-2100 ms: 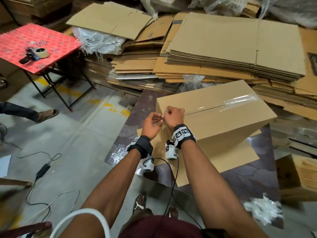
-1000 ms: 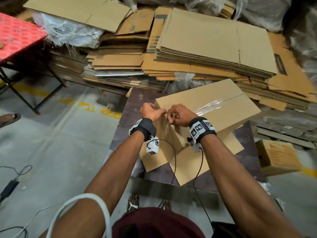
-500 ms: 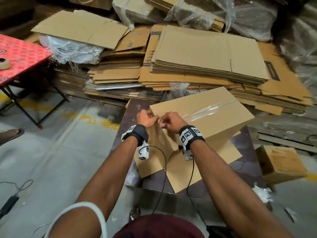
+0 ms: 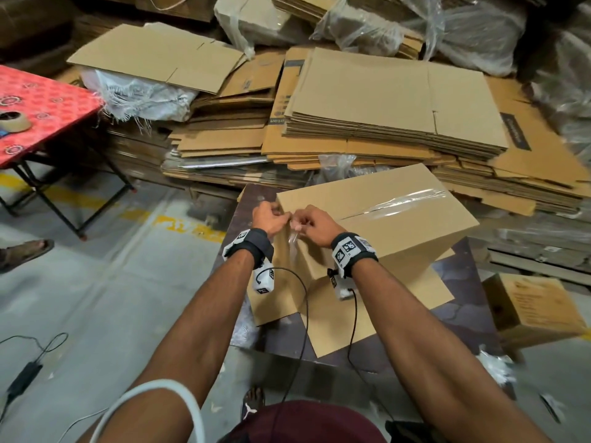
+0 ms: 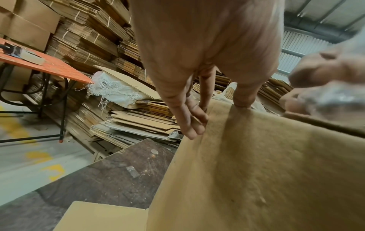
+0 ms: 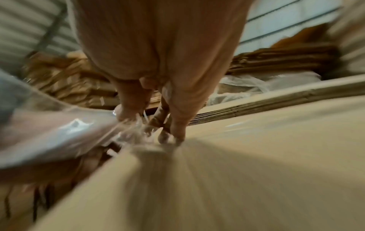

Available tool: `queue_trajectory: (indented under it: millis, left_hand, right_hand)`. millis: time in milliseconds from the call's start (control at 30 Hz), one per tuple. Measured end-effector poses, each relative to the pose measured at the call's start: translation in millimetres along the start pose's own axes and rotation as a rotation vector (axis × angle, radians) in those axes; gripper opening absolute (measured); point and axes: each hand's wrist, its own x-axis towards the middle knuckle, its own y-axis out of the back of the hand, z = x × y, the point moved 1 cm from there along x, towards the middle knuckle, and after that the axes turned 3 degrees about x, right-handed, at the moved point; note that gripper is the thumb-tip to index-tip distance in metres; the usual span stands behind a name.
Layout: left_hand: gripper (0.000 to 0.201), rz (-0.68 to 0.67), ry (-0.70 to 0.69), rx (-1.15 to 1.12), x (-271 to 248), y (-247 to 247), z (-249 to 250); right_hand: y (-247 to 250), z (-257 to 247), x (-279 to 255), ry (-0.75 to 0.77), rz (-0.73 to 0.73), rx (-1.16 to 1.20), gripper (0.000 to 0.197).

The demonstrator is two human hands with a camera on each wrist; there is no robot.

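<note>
A brown cardboard box [image 4: 383,225] stands on a dark table [image 4: 463,318], with a strip of clear tape [image 4: 403,203] along its top seam. Both hands meet at the box's near top edge. My left hand [image 4: 270,215] grips that edge, its fingers [image 5: 192,123] down the side wall and its thumb on top. Close beside it, my right hand [image 4: 315,223] pinches the crumpled loose end of the clear tape [image 6: 136,129], a bit of which hangs down the side [image 4: 293,241]. The box's bottom flaps splay out on the table.
Stacks of flattened cardboard [image 4: 383,100] and plastic-wrapped bundles fill the back. A red folding table [image 4: 48,103] with a tape roll [image 4: 12,121] stands at the left. A small printed box [image 4: 537,308] sits on the floor at right, cables [image 4: 28,369] and another person's foot [image 4: 22,251] at left.
Both hands have stayed at the same top edge of the box, working the tape end. The head view swung right and back left; the box has barely moved.
</note>
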Motion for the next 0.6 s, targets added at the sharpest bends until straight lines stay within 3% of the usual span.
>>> queue_trajectory:
  millis: [100, 200, 267, 367, 500, 600]
  left_hand:
    - [0.052, 0.019, 0.032, -0.032, -0.5, 1.7, 0.5]
    - [0.055, 0.029, 0.022, 0.003, -6.2, 0.7, 7.4]
    - [0.054, 0.040, -0.022, 0.110, -9.1, -4.6, 9.6]
    - [0.055, 0.039, -0.125, 0.231, -22.9, -7.3, 17.6]
    - [0.062, -0.075, -0.238, 0.278, -35.0, -8.9, 29.4]
    - [0.060, -0.169, -0.248, 0.312, -33.6, -7.6, 36.9]
  right_hand:
    - [15.1, 9.7, 3.6, -0.104, 0.096, 0.305, 0.023]
    - [26.2, 17.3, 3.6, -0.157, 0.174, 0.508, 0.015]
    - [29.8, 19.6, -0.7, -0.135, 0.212, 0.468, 0.027]
    - [30.6, 26.7, -2.4, -0.105, 0.312, 0.384, 0.016]
    - [35.5, 36.6, 0.0, -0.074, 0.421, 0.127, 0.032]
    - [36.5, 43.6, -0.3, -0.074, 0.357, -0.056, 0.032]
